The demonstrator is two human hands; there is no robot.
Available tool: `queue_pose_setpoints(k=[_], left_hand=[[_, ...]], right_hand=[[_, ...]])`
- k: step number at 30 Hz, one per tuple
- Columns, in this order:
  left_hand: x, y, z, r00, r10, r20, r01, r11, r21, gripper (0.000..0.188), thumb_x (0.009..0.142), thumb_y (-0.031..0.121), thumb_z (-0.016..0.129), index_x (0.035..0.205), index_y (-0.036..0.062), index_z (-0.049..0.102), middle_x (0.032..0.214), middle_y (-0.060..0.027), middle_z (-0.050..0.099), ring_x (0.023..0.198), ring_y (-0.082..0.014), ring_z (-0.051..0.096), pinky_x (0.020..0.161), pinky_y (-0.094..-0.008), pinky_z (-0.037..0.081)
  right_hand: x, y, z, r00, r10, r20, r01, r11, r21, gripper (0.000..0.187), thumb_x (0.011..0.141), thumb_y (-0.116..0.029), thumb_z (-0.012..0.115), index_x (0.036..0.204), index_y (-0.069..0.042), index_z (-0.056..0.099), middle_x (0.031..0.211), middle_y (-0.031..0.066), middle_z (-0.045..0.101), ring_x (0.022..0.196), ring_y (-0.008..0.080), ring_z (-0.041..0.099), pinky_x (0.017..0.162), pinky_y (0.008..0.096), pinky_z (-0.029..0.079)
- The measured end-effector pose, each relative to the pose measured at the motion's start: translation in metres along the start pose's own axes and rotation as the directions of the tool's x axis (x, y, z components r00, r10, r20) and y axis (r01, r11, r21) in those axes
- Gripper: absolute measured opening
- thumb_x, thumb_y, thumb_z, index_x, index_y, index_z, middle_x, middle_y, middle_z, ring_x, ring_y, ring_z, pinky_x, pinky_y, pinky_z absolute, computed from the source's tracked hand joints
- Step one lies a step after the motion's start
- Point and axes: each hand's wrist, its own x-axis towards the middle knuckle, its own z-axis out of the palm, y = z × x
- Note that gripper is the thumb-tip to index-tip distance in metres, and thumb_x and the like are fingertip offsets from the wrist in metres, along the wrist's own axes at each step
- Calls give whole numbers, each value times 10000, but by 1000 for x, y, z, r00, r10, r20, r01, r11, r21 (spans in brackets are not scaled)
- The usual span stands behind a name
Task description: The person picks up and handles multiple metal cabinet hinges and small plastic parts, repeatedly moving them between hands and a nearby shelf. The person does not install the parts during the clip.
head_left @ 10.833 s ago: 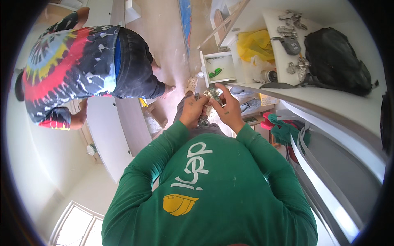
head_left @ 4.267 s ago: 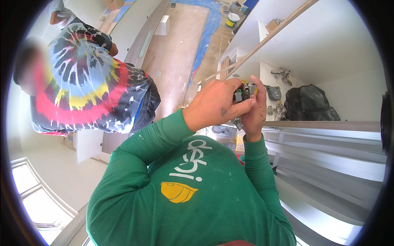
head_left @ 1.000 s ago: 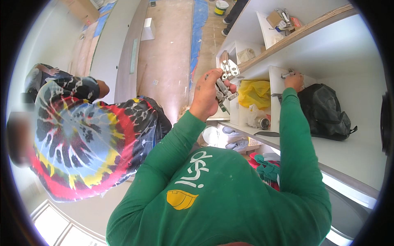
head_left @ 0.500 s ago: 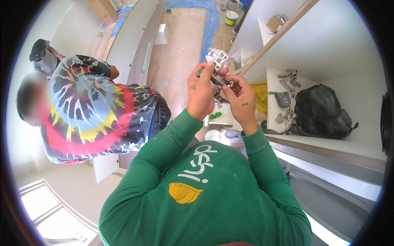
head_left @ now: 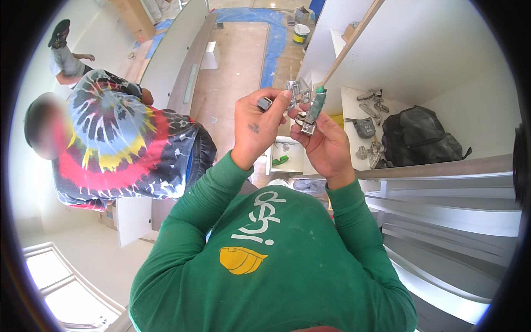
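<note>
Both hands are raised close together in front of my chest. My left hand [head_left: 253,126] is closed on a silver cabinet hinge [head_left: 298,93], pinched between thumb and fingers. A small dark-and-silver metal piece [head_left: 264,103] also shows above its knuckles. My right hand [head_left: 330,148], palm partly turned up, holds another cabinet hinge [head_left: 315,109], whose arm looks greenish and stands upright above the fingers. The two hinges are side by side; I cannot tell whether they touch. Several loose hinges [head_left: 373,105] lie on the shelf to the right.
A grey tape measure [head_left: 362,128] and black backpack [head_left: 421,137] sit on the right shelf. A person in a tie-dye shirt [head_left: 119,138] is close on my left, another person [head_left: 69,61] beyond. Below my hands is a green object [head_left: 280,160]; farther off stands a bucket [head_left: 300,34].
My right hand has turned palm more upward, bringing its hinge upright into view. My left hand has shifted slightly left, and the metal pieces show more clearly. The view has shifted a little.
</note>
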Motion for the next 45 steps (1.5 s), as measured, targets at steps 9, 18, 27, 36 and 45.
queue_pose_setpoints(k=[9, 18, 27, 36, 45], left_hand=[[-7, -12, 7, 971, 239, 16, -239, 964, 118, 199, 994, 157, 742, 960, -35, 777, 737, -31, 711, 656, -61, 614, 578, -235, 496], [-6, 1, -1, 988, 145, 50, -151, 974, 171, 239, 993, 199, 748, 961, -37, 775, 707, -35, 697, 644, -64, 617, 572, -241, 493], [-5, -2, -9, 975, 203, 86, -217, 949, 227, 228, 983, 185, 748, 954, -41, 754, 670, -45, 666, 621, -67, 590, 553, -263, 470], [-8, -2, -16, 932, 323, 165, -360, 880, 309, 187, 951, 155, 758, 974, -29, 736, 721, -123, 683, 605, -133, 595, 561, -308, 476], [-11, 2, -14, 842, 472, 260, -539, 751, 381, 162, 891, 84, 754, 1006, -7, 685, 954, -124, 694, 740, -262, 682, 650, -334, 537]], right_hand=[[-1, 6, 6, 995, -46, -94, 41, 998, -50, 387, 1116, -165, 493, 1451, 30, 499, 1295, 152, 685, 1177, 271, 694, 1055, 455, 579], [6, 10, 12, 991, -53, -122, 45, 997, -67, 385, 1100, -146, 509, 1450, 12, 499, 1301, 134, 686, 1177, 264, 693, 1042, 446, 584], [7, 17, 6, 991, -38, -128, 32, 998, -53, 345, 1090, -168, 550, 1401, -19, 541, 1263, 112, 706, 1135, 230, 710, 998, 455, 600], [4, 18, 3, 988, -46, -147, 27, 992, -124, 364, 1086, -157, 553, 1418, -11, 542, 1304, 122, 693, 1153, 232, 704, 1014, 468, 590], [0, 21, -1, 999, 8, -40, -9, 1000, -21, 404, 1112, -191, 499, 1466, 2, 496, 1380, 150, 648, 1283, 256, 640, 1084, 459, 550]])
